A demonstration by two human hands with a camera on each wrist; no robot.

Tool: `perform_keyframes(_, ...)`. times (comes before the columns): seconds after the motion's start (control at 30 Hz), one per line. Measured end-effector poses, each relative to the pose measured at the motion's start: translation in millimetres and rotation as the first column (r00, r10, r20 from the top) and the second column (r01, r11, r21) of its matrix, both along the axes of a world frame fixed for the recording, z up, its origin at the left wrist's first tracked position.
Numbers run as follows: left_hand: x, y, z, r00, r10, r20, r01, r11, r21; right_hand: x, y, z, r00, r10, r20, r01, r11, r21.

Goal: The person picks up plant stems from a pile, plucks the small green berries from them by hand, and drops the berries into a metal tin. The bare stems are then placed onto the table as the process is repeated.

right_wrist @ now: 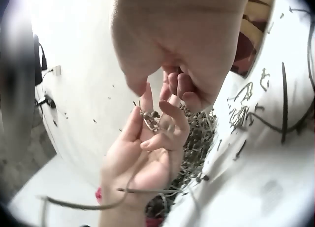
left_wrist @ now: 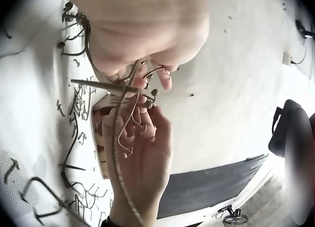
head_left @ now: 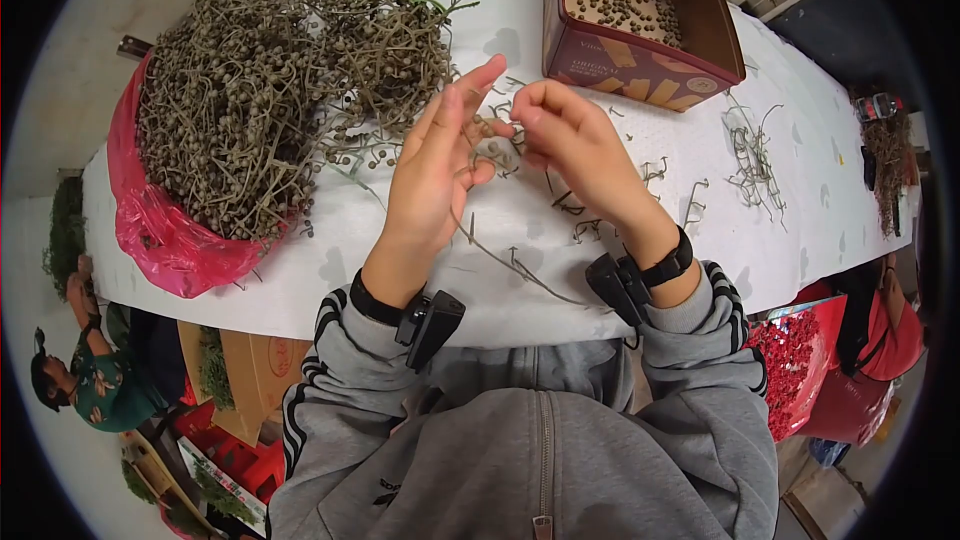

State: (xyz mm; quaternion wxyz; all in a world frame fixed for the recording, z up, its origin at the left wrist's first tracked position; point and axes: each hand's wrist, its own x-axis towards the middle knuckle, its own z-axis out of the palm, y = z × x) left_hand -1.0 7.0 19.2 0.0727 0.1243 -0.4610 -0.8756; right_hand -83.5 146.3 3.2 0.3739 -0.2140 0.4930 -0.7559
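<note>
1. Dried stems (head_left: 230, 110), thick with small round pods, are piled in a broad heap at the left of the white-covered tabletop (head_left: 840, 190).
2. A pink plastic bag (head_left: 185, 250) is spread along the left and near sides of the heap.
3. A maroon box (head_left: 640, 65), open at the top, is placed at the far side, to the right of the heap; loose pods (head_left: 625, 15) are strewn over its bottom.
4. The hands are raised over the tabletop, near each other. A sprig (right_wrist: 149, 120) is held among the curled fingers of the left hand (head_left: 435, 165). The fingers of the right hand (head_left: 585, 145) are bent inward; whether anything is held there cannot be told.
5. Thin stalks (head_left: 755, 165) are gathered in a loose little pile on the right.
6. A long stalk (head_left: 535, 282) is trailed from the left hand toward the near edge.
7. Short stem bits (head_left: 655, 172) are scattered near the right hand.
</note>
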Motion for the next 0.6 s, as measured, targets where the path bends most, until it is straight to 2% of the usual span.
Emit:
perform_keyframes(0.03,0.8,0.3,-1.4,0.999,-0.042,0.004,0.042,0.998,-0.039,3.5,0.4,4.4,0.960,-0.033,-0.280,0.071,0.989,0.130)
perform_keyframes(0.07,1.5,0.8,-2.7,0.996,-0.085,0.010,0.085,0.993,-0.078,5.5,1.2,7.2,0.843,-0.024,-0.538,0.175,0.957,0.232)
perform_keyframes(0.13,1.8,1.2,-4.8,0.992,-0.128,0.018,0.129,0.985,-0.117,6.3,2.9,10.1,0.823,0.034,-0.567,0.166,0.940,0.297)
perform_keyframes(0.2,1.0,1.8,-6.5,0.990,-0.142,0.006,0.139,0.957,-0.257,6.0,5.0,11.6,0.778,0.153,-0.610,0.157,0.892,0.424)
perform_keyframes(0.23,0.8,2.0,-7.0,0.989,-0.149,0.001,0.142,0.935,-0.325,5.3,5.5,9.8,0.778,0.152,-0.610,0.158,0.892,0.423)
perform_keyframes(0.33,1.6,-1.8,-7.4,0.990,-0.137,0.026,0.137,0.912,-0.386,0.7,5.0,-0.8,0.787,0.004,-0.616,0.211,0.938,0.275)
perform_keyframes(0.37,1.6,-2.5,-7.8,0.991,-0.131,0.039,0.135,0.900,-0.415,-0.4,4.5,-1.1,0.788,0.001,-0.616,0.213,0.938,0.274)
perform_keyframes(0.47,-0.2,1.6,-19.8,0.994,-0.105,0.016,0.099,0.873,-0.478,-2.4,2.2,-1.7,0.485,-0.123,-0.866,0.386,0.919,0.085)
perform_keyframes(0.53,0.2,1.6,-18.1,0.996,-0.088,0.004,0.078,0.858,-0.508,-1.6,2.8,0.4,0.498,-0.098,-0.862,0.398,0.909,0.126)
perform_keyframes(0.6,2.7,-2.3,-13.5,0.986,-0.140,0.086,0.163,0.889,-0.428,-1.2,4.4,3.3,0.523,-0.049,-0.851,0.421,0.883,0.208)
